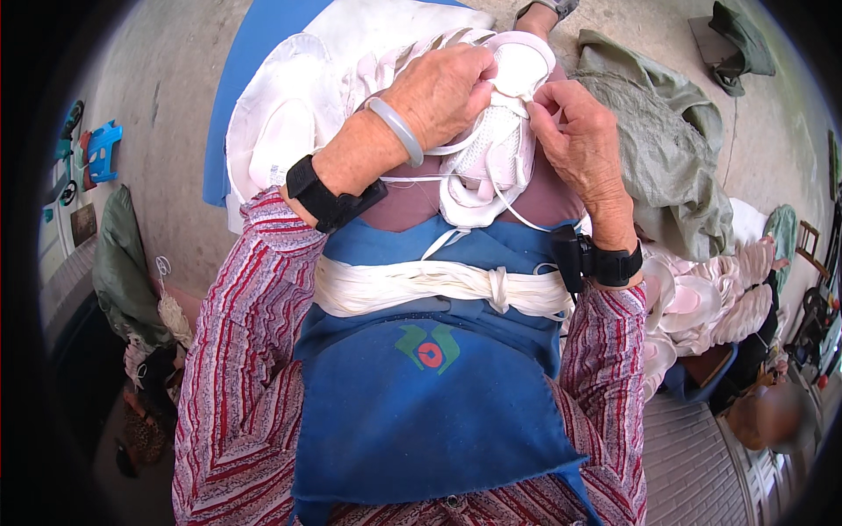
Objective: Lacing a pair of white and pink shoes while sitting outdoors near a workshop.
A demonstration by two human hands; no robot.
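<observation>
A white shoe upper (504, 145) with a mesh front lies across my lap, its toe toward the far side. White shoelace (506, 200) runs through it, and loose ends trail over the near edge. My left hand (443, 92) is closed in a pinch on the lace at the upper's left side. Opposite it, my right hand (581, 131) pinches the lace between thumb and forefinger. The fingertips of my left hand are partly hidden. A thick bundle of white laces (421, 287), tied near its right end, lies across my blue apron (430, 421).
More white shoe uppers (294, 123) are stacked beyond my left arm, over a blue surface (230, 110). Grey-green cloth (649, 131) is heaped on the right. A pile of pale uppers (702, 302) sits past my right elbow. Someone's foot (551, 12) shows at the top.
</observation>
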